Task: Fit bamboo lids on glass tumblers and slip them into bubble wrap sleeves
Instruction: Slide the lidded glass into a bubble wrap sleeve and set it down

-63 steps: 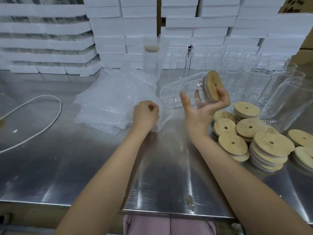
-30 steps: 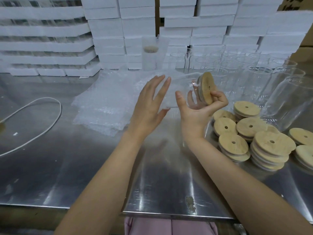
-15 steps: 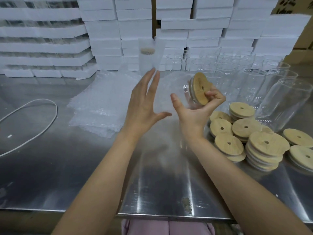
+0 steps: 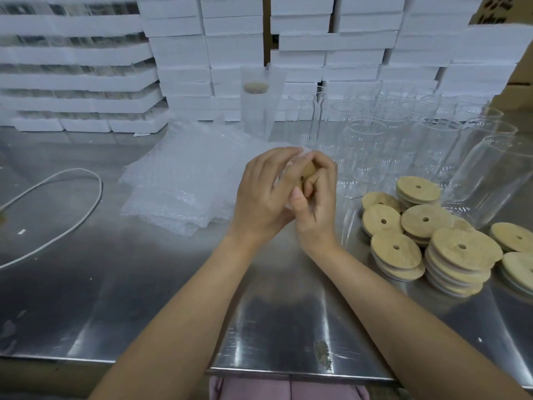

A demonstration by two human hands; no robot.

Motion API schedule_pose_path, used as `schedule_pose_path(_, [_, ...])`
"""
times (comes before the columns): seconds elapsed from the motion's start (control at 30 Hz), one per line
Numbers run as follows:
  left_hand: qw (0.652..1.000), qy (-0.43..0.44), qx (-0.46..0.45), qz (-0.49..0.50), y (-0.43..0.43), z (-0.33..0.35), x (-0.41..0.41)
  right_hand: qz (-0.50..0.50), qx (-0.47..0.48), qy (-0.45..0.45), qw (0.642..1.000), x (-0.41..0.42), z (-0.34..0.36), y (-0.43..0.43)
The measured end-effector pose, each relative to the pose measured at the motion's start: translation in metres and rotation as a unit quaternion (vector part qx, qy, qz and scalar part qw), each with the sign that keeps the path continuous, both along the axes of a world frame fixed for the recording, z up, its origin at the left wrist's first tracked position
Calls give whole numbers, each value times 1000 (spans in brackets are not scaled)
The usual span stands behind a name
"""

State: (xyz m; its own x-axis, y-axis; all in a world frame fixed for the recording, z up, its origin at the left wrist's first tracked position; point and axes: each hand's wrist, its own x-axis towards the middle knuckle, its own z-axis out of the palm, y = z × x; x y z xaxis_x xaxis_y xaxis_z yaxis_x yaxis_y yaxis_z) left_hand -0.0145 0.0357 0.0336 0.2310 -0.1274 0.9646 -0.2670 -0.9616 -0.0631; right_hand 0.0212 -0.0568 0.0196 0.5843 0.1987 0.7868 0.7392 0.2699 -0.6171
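Both hands, left hand [image 4: 264, 194] and right hand [image 4: 315, 194], clasp a lidded tumbler [image 4: 307, 170] above the counter [image 4: 144, 298]; bare steel lies toward its near edge.

Steel table [image 4: 121, 298], white cord [image 4: 86, 215] looped at left, stacked white foam boxes [image 4: 178, 50] behind, cardboard box [image 4: 519, 73] at right

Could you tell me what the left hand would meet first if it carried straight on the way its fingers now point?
Probably the lidded tumbler: the left hand already curls against it, opposite the right hand. Depth is unclear.
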Motion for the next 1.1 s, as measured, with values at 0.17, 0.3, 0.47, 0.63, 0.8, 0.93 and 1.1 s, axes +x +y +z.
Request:
schedule_pose_path(0.17, [997, -11, -74, -25, -4, 10, -8, 2, 39, -52, 998, 7, 6, -2])
schedule_pose_path(0.3, [922, -24, -361, -135, -4, 31, -22, 10, 79, -19, 997, 14, 12, -5])
schedule_pose_path(0.47, [788, 54, -532, -305, 12, 44, -24, 93, -120, 51, 987, 24, 20, -17])
schedule_pose_path(0.63, [792, 189, -512, -273, 14, 42, -26, 167, -198, 142, 955, 33, 9, -21])
schedule_pose_path(0.8, [885, 233, -400, 43, 43, 32, -28, 97, -149, 174, 968, 30, 13, -20])
schedule_pose_path(0.93, [822, 332, -310, 342, 66, 16, -29, 29, -132, 171, 976, 31, 15, -21])
schedule_pose_path(1.1, [857, 264, -292, 334, 69, 14, -27, -30, -128, 173, 976, 31, 12, -20])
